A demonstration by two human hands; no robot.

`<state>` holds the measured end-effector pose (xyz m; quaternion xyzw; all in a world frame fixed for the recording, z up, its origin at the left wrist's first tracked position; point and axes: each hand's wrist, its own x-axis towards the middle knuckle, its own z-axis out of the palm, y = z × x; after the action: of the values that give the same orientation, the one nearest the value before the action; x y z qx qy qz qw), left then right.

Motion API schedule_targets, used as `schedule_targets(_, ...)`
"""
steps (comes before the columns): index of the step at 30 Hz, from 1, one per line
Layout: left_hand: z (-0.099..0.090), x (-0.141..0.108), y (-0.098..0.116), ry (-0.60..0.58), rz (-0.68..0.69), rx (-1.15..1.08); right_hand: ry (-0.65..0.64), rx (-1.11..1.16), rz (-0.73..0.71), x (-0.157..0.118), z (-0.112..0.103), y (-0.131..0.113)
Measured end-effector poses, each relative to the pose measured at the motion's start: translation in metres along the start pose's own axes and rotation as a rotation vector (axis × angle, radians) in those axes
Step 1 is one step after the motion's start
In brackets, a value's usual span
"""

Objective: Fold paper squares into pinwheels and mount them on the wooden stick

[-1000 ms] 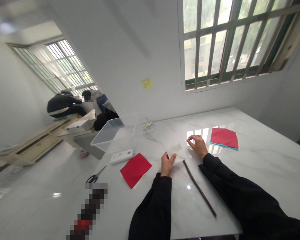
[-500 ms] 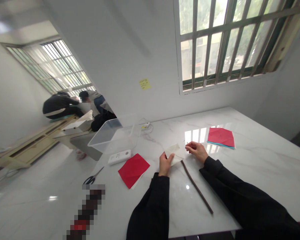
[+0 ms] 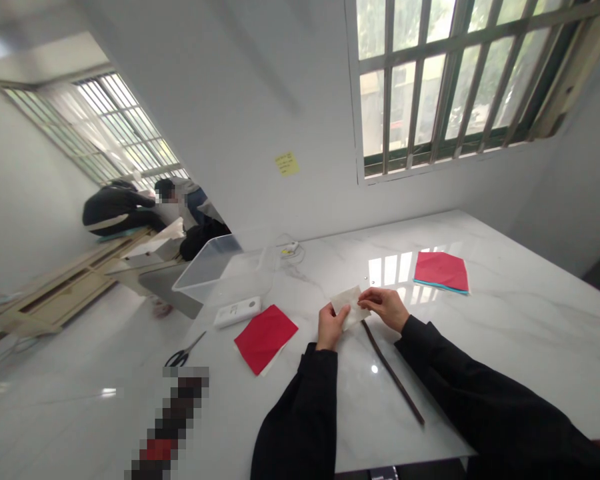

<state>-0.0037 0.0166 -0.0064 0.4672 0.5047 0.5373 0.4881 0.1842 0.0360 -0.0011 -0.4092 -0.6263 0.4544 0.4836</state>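
My left hand (image 3: 331, 327) grips a small cream cloth piece (image 3: 348, 304) at its lower left, thumb on top. My right hand (image 3: 387, 308) is closed in a pinch at the right side of the cloth. Whatever lies between its fingertips is too small to make out. From just below the cloth a thin, slightly bent dark brown stick (image 3: 394, 375) stretches across the table towards me. To the left lies a red cloth square (image 3: 266, 339) with a pale layer under it. Another stack of red cloth (image 3: 441, 270), with blue and pale edges beneath, sits at the right.
Scissors (image 3: 184, 355) and a white box-shaped device (image 3: 238, 312) lie on the left. Behind them stands a clear plastic bin (image 3: 207, 267). A small cable (image 3: 291, 250) is by the wall. Two people (image 3: 115, 208) sit bent over in the far left background.
My right hand has moved left, bringing its pinched fingertips from beside the cream cloth onto its right side. My left hand keeps its hold on the cloth.
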Motion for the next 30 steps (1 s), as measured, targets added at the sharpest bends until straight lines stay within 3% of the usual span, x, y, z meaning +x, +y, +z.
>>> schedule_targets(4,0.001,-0.001,0.002,-0.004,-0.013,-0.015,-0.007,-0.294,-0.176,-0.003,0.003,-0.002)
schedule_targets(7,0.001,-0.001,0.003,-0.017,-0.009,-0.013,-0.018,-0.348,-0.246,-0.003,0.005,-0.002)
schedule_targets(30,0.003,-0.004,0.010,-0.079,0.012,0.002,-0.006,-0.345,-0.192,-0.004,0.009,0.002)
